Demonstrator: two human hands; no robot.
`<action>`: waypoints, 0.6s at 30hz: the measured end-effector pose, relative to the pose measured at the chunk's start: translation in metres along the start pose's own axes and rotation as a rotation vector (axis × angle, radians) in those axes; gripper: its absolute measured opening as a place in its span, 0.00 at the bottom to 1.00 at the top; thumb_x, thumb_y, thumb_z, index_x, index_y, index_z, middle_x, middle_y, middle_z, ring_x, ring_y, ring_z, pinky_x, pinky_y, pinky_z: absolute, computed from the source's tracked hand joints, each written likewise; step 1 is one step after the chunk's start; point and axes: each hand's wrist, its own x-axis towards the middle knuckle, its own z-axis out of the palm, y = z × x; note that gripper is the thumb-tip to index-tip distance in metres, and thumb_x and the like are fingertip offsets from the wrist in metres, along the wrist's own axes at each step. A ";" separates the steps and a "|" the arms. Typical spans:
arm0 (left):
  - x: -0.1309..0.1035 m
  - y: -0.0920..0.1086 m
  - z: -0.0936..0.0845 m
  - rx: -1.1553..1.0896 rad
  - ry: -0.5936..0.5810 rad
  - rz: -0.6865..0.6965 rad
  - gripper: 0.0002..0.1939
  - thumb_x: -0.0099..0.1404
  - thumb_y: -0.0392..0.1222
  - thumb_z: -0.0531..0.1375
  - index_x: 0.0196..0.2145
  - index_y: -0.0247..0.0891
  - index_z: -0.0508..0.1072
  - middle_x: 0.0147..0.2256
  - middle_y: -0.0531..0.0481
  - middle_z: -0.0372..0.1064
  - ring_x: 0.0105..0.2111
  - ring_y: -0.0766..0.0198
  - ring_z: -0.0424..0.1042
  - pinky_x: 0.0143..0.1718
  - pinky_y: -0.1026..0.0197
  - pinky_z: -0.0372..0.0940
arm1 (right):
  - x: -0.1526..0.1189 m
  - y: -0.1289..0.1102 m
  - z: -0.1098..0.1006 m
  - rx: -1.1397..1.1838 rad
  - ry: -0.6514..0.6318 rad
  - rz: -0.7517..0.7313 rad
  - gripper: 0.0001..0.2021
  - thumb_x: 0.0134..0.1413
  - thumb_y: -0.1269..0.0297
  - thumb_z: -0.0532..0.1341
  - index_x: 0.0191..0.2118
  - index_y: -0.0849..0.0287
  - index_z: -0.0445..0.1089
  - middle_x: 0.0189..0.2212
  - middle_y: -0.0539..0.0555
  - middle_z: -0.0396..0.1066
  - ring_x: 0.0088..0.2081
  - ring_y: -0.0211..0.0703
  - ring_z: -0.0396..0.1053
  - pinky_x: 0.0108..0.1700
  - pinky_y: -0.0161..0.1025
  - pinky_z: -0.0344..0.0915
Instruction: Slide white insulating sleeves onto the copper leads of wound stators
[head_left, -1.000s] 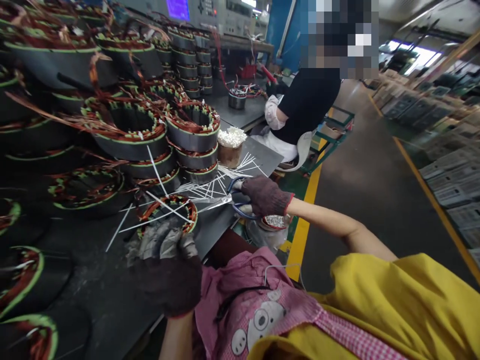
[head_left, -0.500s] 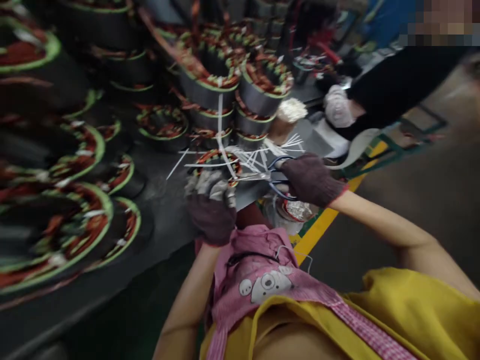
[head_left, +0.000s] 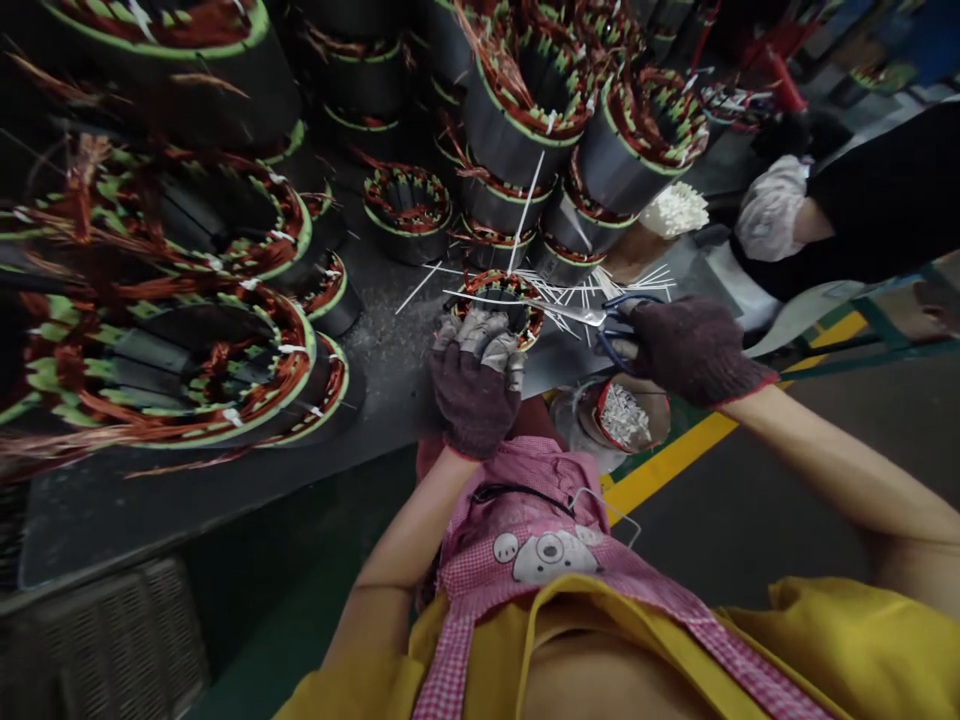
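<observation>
My left hand (head_left: 478, 390), in a dark knitted glove with taped fingertips, is closed over the near rim of a small copper-wound motor stator (head_left: 531, 318). Part of that stator is hidden under the fingers. My right hand (head_left: 686, 348), gloved alike, grips a pair of scissors (head_left: 616, 362) by its dark blue handles. The blades point left and reach over the stator's right side. One long white cable tie (head_left: 527, 210) stands up at the stator's far edge. More loose white ties (head_left: 566, 300) lie fanned out behind and right of it.
Larger stators (head_left: 289, 350) crowd the left of the dark worktable (head_left: 390, 340). Stacked stators (head_left: 517, 150) stand behind my hands. A bundle of white sticks (head_left: 675, 210) is at back right. Below my right hand is a container of white clippings (head_left: 624, 415). A co-worker's sleeve (head_left: 772, 205) shows at right.
The view has swung left, so everything sits further right. The scissor tips have left the near rim, and the upright tie, which hung across the stator, now shows at its far edge.
</observation>
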 end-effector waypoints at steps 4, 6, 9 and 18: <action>0.005 -0.005 -0.003 -0.025 -0.101 0.060 0.12 0.76 0.40 0.63 0.55 0.42 0.76 0.59 0.38 0.80 0.70 0.45 0.71 0.74 0.29 0.59 | 0.022 0.004 -0.014 -0.051 0.048 -0.019 0.21 0.68 0.46 0.59 0.50 0.59 0.75 0.38 0.65 0.81 0.35 0.57 0.75 0.37 0.46 0.42; 0.009 -0.007 -0.005 -0.014 -0.078 0.093 0.11 0.75 0.38 0.63 0.54 0.42 0.77 0.57 0.40 0.81 0.67 0.46 0.73 0.73 0.31 0.62 | 0.031 0.009 -0.016 -0.018 -0.006 -0.049 0.21 0.72 0.47 0.56 0.50 0.59 0.76 0.40 0.66 0.82 0.37 0.57 0.75 0.37 0.46 0.45; 0.012 -0.011 -0.008 -0.036 -0.043 0.137 0.10 0.74 0.37 0.64 0.52 0.41 0.77 0.55 0.41 0.82 0.65 0.47 0.75 0.72 0.35 0.64 | 0.034 0.023 -0.008 0.063 -0.119 -0.041 0.22 0.73 0.47 0.54 0.52 0.58 0.77 0.42 0.66 0.83 0.37 0.56 0.75 0.36 0.45 0.47; 0.011 -0.020 -0.015 -0.052 -0.187 0.056 0.09 0.74 0.40 0.64 0.50 0.44 0.79 0.58 0.44 0.80 0.66 0.48 0.74 0.77 0.34 0.57 | 0.052 0.032 0.011 0.172 -0.175 -0.259 0.20 0.74 0.54 0.58 0.56 0.64 0.78 0.49 0.71 0.83 0.46 0.61 0.80 0.44 0.46 0.61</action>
